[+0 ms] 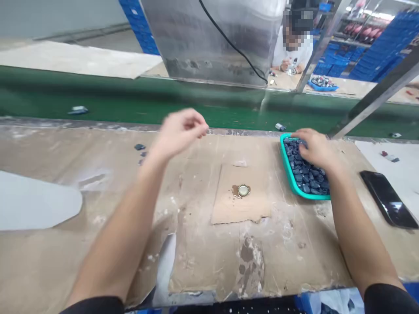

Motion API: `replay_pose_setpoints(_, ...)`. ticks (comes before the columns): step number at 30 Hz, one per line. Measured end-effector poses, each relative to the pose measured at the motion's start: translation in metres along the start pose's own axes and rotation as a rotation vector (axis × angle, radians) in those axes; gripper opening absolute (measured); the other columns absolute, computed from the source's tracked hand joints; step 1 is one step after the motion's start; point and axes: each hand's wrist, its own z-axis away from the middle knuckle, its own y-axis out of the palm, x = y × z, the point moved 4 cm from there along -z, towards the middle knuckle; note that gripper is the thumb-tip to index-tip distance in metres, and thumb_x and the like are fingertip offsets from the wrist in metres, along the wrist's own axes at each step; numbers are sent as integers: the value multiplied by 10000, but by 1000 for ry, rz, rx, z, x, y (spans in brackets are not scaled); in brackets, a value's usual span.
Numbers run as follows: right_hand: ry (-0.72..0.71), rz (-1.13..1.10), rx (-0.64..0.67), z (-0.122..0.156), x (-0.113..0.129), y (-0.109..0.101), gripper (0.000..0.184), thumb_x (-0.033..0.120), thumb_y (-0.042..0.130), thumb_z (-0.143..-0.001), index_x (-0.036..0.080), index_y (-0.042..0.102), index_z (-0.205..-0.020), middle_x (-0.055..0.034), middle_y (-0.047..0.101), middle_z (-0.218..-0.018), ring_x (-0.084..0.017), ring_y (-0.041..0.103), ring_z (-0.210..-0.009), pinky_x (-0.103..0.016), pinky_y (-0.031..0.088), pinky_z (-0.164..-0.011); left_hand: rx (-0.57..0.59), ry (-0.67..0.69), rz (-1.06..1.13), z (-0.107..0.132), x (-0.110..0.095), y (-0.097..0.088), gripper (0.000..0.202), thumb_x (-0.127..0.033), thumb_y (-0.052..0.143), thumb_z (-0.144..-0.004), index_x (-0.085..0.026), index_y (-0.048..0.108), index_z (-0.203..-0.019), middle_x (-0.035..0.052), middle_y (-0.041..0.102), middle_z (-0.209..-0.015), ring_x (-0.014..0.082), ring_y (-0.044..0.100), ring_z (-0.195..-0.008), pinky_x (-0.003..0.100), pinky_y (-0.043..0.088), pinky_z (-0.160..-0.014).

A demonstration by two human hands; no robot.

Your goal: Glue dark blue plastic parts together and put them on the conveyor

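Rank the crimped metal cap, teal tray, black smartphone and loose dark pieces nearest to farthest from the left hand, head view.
1. Loose dark pieces, left of the left hand
2. Crimped metal cap, on cardboard
3. Teal tray, right
4. Black smartphone, far right

Left hand [181,132] raised, blurred — thumb and fingertips drawn together; right hand [316,150] lower, palm down — fingers curled forward, wrist slightly bent.

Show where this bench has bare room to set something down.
Free: the cardboard bench cover in front of the cardboard sheet, between both forearms, and the stretch left of the left hand, beside the pale sheet. Crowded: the teal tray, packed with dark pieces under the right hand.
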Motion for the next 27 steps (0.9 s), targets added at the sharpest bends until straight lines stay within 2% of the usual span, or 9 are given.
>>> replay_pose_setpoints(3,11,40,56,0,-17,30,375,60,406,-709,135,655,-978,-88,652,-1024,-237,587,-988,-346,453,-882,-39,-141,-96,-1,28,20,121,-188,494,-766,-111,587,-778,25,616,-722,119,546,-678,241,439,-681)
replay_pose_setpoints(7,74,49,56,3,-26,31,320,151,418,-749,169,671,-943,-87,666,-982,-241,608,-927,-316,470,-797,-52,-158,-137,0,51,43,156,-201,460,-760,-144,602,-792,37,642,-766,146,566,-686,242,437,-659)
replay_pose_setpoints(14,59,28,59,2,-32,37,330,216,376,-722,207,669,-875,-91,654,-962,-249,599,-898,-325,465,-709,-48,-66,-172,4,49,48,179,-188,438,-768,-160,607,-820,49,626,-827,168,560,-772,265,422,-714)
replay_pose_setpoints(16,83,7,66,2,-36,40,342,204,388,-676,230,670,-867,-77,657,-962,-250,613,-831,-333,469,-648,-46,-59,-170,5,49,48,181,-195,436,-774,-159,607,-823,49,622,-814,167,561,-764,264,424,-709)
replay_pose_setpoints(21,172,-27,29,2,-42,35,336,215,427,-593,310,658,-818,-56,671,-809,-254,591,-588,-355,441,-496,-40,-63,-172,6,49,47,179,-193,435,-775,-159,605,-818,46,625,-799,163,567,-735,261,433,-677)
replay_pose_setpoints(24,239,-7,-3,3,-55,38,234,315,476,-586,347,641,-749,-74,668,-805,-279,590,-608,-366,417,-461,-46,-64,-181,7,47,46,176,-193,438,-775,-164,603,-831,43,630,-817,162,570,-741,257,432,-668)
replay_pose_setpoints(27,214,-18,-38,3,-74,51,209,380,497,-580,370,624,-746,-80,666,-813,-267,605,-684,-349,428,-488,-41,-65,-188,9,46,46,166,-191,448,-767,-169,601,-828,34,636,-817,160,574,-746,250,429,-655)
